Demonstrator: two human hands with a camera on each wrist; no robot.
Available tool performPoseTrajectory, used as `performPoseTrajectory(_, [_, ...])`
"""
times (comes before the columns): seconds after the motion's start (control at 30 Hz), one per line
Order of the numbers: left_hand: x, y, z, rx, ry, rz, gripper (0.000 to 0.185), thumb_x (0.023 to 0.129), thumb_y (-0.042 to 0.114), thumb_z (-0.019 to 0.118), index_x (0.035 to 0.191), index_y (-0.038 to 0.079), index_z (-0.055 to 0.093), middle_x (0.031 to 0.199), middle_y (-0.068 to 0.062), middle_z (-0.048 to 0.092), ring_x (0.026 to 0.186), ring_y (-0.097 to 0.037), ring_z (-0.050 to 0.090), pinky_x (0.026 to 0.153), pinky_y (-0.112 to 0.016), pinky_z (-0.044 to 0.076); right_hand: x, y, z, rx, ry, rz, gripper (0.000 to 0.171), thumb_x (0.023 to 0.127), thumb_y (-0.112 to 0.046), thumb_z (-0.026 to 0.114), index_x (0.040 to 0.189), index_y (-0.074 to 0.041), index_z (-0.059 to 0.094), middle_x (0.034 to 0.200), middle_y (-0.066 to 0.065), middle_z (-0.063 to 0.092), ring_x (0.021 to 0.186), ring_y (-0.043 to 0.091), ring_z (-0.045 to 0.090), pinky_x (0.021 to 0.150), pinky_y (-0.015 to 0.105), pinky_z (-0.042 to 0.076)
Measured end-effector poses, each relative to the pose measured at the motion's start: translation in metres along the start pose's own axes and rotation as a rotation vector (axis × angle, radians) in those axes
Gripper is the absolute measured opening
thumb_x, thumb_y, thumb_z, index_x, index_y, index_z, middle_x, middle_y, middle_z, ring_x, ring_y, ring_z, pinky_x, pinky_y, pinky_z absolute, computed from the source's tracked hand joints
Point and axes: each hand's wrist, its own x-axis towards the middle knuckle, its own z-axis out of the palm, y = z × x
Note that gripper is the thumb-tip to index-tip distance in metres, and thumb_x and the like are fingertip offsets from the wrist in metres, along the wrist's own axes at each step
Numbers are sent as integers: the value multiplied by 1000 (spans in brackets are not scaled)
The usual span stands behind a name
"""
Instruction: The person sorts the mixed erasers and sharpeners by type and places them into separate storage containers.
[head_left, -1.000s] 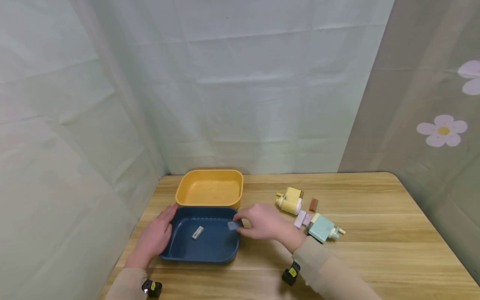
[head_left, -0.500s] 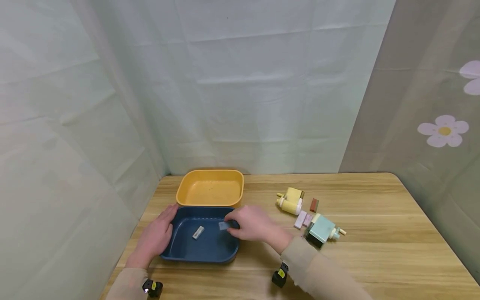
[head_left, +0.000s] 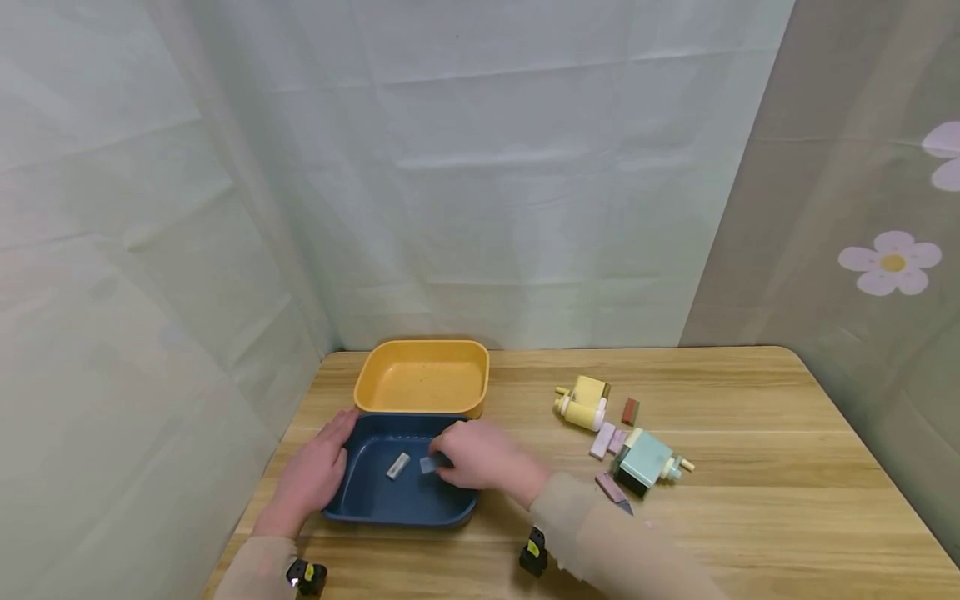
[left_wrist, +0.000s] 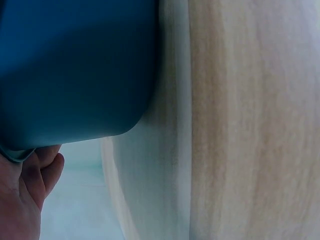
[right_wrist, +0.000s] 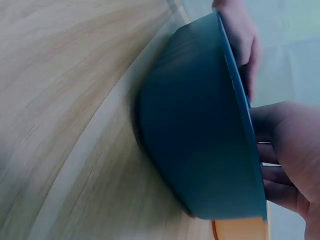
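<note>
**Grey block held low in blue tray**

While the left hand (head_left: 311, 479) lies flat, fingers straight, against the blue tray's (head_left: 375, 500) left rim on the wooden table (head_left: 750, 500), the right hand (head_left: 480, 457) pinches a small grey block (head_left: 428, 465) inside it, beside a white block (head_left: 397, 465).

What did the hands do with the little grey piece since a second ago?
The right hand carried the small grey piece from over the blue tray's right rim leftward and down inside it, near the white piece; its grip remains on it. A pink piece came into sight. The left hand stayed on the tray's left rim.
</note>
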Motion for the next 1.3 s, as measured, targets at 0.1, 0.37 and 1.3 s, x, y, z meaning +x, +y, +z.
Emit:
performPoseTrajectory(0.1, [0,0,1,-1,10,12,57,105,4,46,161,-6,40,163,-28,44,150,-49,41,120,-65,37,9,-4,4,-25,16,30,17,97,-33,79,109,-22,82,91,-12,74,74,3,63,66,22,56])
performPoseTrajectory(0.37, [-1,-1,4,-4,22,25,56,105,3,46,160,-7,42,163,-28,44,149,-49,42,119,-65,38,16,-7,12,-98,64,153,5,93,-27,80,98,-24,82,80,-11,70,68,7,62,54,26,52])
performPoseTrajectory(1.3, [0,-2,3,1,8,12,57,106,3,48,161,-7,40,164,-28,42,151,-48,39,121,-65,36,-29,21,-19,233,292,152,19,98,-32,78,113,-21,83,104,-7,80,88,6,73,70,25,59])
